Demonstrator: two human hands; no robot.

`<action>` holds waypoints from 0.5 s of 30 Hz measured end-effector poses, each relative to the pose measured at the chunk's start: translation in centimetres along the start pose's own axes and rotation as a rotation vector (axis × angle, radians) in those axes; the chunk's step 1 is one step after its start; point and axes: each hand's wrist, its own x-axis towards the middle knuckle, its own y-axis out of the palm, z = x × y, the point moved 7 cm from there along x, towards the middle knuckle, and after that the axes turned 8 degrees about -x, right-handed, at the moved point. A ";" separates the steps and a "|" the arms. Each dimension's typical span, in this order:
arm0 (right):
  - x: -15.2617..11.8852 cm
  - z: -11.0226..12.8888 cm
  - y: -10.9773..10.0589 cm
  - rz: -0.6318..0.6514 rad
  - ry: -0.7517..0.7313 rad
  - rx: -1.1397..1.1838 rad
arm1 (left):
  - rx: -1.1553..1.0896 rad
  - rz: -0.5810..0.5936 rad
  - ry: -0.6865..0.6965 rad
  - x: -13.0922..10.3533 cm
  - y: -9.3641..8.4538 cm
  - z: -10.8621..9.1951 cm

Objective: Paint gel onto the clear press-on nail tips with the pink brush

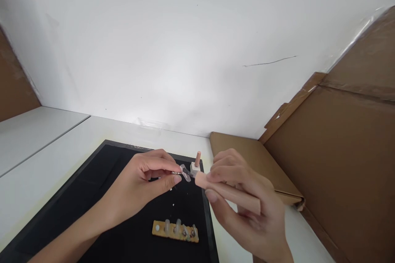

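Pink-handled, the brush (230,194) sat gripped in my right hand (270,209); on my feed, the left hand (140,185) pinched a beaded stem (176,172) at a clear nail tip (185,175).

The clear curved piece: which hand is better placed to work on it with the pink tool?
Probably the right hand: it grips the pink tool, its end close to the clear curved piece that the left hand holds out.

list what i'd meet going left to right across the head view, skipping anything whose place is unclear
Brown cardboard at the left edge → left hand → clear false nail → small white piece with upright peach top → right hand → large brown cardboard panel
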 end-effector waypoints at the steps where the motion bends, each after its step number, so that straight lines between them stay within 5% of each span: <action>1: 0.0 0.0 0.1 0.014 -0.004 -0.002 | -0.019 0.004 -0.001 0.0 0.0 0.1; 15: 0.0 0.0 -0.1 -0.052 0.006 0.014 | -0.123 0.061 -0.010 0.4 0.3 0.3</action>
